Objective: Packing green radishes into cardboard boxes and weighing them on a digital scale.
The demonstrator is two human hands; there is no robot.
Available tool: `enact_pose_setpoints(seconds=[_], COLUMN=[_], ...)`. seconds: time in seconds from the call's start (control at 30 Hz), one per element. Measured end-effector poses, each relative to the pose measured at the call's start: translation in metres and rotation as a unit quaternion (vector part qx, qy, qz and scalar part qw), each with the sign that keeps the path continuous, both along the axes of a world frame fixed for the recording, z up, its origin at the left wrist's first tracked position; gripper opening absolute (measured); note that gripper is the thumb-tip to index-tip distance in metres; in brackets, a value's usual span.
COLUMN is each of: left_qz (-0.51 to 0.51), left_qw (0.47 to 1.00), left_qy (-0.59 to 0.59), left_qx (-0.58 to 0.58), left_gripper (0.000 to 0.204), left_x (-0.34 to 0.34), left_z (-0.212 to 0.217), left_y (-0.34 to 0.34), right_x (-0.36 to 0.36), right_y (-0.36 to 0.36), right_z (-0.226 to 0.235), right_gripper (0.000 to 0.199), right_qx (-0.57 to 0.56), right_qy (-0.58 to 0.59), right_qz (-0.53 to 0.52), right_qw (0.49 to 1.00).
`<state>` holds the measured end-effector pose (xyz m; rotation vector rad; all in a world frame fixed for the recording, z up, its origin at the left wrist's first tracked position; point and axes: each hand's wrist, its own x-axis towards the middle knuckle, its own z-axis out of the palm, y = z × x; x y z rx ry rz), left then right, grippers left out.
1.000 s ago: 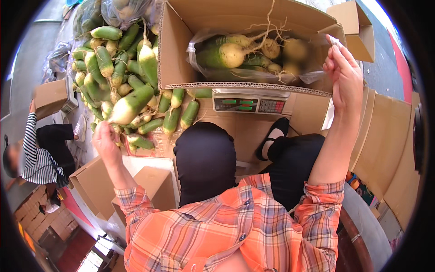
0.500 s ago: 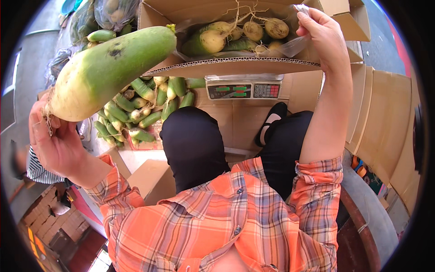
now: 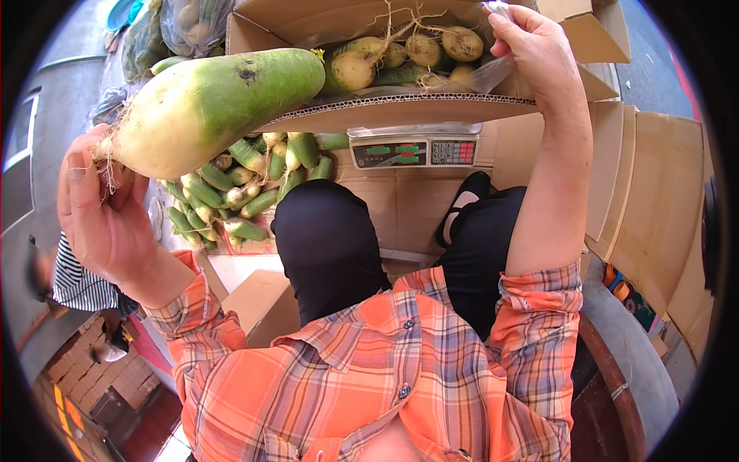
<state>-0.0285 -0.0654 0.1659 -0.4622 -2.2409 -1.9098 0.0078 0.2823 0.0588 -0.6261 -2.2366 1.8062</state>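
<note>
Now the radish [image 3: 215, 100] is lifted off the pile [image 3: 202, 189], and since half a second ago its green tip has swung further right, overlapping the left end of the box [image 3: 408, 115] in our view; our load thus spans the gap between the two. Our left hand [image 3: 112, 223] pinches its pale, rooty end, fingers bunched; our right hand [image 3: 539, 58] keeps its fingers pinched on the clear bag [image 3: 493, 73] lining the box. Radishes [image 3: 356, 71] lie inside, stringy roots poking up, the near wall standing between them and us. Beyond our knees is a scale [image 3: 412, 150]; off left, a person [image 3: 81, 281] in stripes.
</note>
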Motion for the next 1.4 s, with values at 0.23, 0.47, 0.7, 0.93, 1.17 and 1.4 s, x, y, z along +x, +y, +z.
enact_pose_setpoints(seconds=[0.23, 0.47, 0.7, 0.93, 1.17, 1.4], left_qz=[0.004, 0.016, 0.037, 0.083, 0.12, 0.2], left_qw=[1.0, 1.0, 0.998, 0.992, 0.968, 0.934], left_qy=[-0.004, -0.006, -0.02, -0.065, -0.126, -0.12], left_qx=[0.007, 0.011, 0.039, 0.075, 0.18, 0.271], left_gripper=[0.035, 0.034, 0.031, 0.026, 0.03, 0.028], left_x=[0.0, 0.004, 0.009, 0.028, 0.062, 0.078], left_z=[-0.002, -0.004, -0.014, -0.032, -0.089, -0.11], left_y=[0.006, 0.011, -0.011, -0.079, -0.116, -0.145], right_x=[0.001, -0.002, 0.001, -0.005, -0.001, 0.007], right_y=[0.0, 0.002, 0.006, 0.001, -0.001, -0.006], right_z=[0.001, -0.004, -0.013, -0.01, -0.008, -0.005], right_gripper=[0.02, 0.02, 0.022, 0.02, 0.019, 0.017], right_qx=[0.02, 0.001, 0.073, 0.075, 0.079, 0.09], right_qy=[-0.009, -0.01, -0.023, -0.028, 0.006, -0.015], right_qz=[0.001, -0.001, -0.002, -0.002, -0.014, -0.02], right_qw=[1.0, 1.0, 0.997, 0.997, 0.997, 0.996])
